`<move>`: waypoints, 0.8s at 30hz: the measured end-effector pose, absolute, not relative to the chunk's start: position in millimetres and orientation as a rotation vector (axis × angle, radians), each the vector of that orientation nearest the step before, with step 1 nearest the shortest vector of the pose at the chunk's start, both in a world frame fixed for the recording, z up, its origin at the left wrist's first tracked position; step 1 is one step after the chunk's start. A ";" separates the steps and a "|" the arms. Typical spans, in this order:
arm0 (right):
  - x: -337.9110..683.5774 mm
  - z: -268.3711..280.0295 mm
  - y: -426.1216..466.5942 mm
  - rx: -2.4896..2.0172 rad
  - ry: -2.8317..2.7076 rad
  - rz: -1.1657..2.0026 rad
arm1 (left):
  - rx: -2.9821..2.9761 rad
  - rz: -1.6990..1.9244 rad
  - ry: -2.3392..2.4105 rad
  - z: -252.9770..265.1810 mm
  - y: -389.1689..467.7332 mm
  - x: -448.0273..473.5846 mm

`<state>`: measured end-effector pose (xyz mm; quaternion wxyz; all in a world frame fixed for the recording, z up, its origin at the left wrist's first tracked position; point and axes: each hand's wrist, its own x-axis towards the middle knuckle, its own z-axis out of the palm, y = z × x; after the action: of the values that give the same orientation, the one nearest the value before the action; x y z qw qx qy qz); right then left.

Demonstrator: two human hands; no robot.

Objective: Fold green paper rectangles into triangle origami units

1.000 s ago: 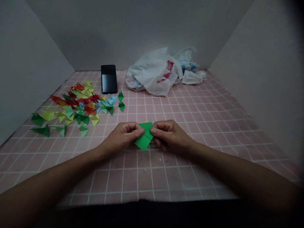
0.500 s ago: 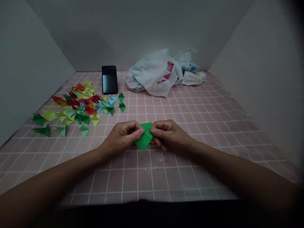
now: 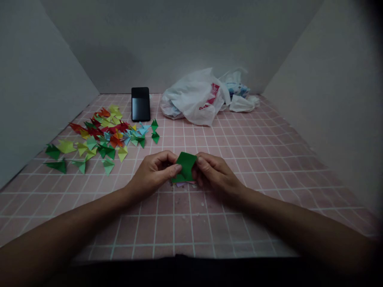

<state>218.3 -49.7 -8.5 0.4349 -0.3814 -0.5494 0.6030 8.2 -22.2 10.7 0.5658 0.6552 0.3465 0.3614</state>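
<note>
Nearer than the black rectangular phone (image 3: 140,104) and to its right, a small angular green paper piece (image 3: 188,163) is pinched at opposite sides by the left hand (image 3: 156,169) and right hand (image 3: 216,170), apparently mid-fold, edge alignment and firm creasing seemingly being called for next.

So the left forearm (image 3: 74,225) angles in from about 8 o'clock, right forearm (image 3: 299,223) from 4, both bare. The left hand (image 3: 154,171) and right hand (image 3: 220,173) are near each other, fingers curled, both pinching, left thumb (image 3: 172,172) pointing roughly 2 o'clock, right thumb (image 3: 205,166) more like 10.
</note>
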 end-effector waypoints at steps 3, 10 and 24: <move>218.5 -6.0 -49.1 -0.895 -1.346 1.408 | 1.482 0.716 0.916 10.2 -22.8 9.5; 214.3 -11.0 -48.9 -0.910 -1.294 1.610 | 1.332 0.664 0.879 6.1 -23.0 13.5; 214.8 -16.1 -50.6 -0.699 -1.155 1.719 | 1.190 0.815 0.819 -0.3 -25.4 12.2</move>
<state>214.8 -50.6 -16.1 0.4597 -0.2839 -0.4693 0.6984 12.2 -25.4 -0.3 0.6755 0.5290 0.3642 0.3622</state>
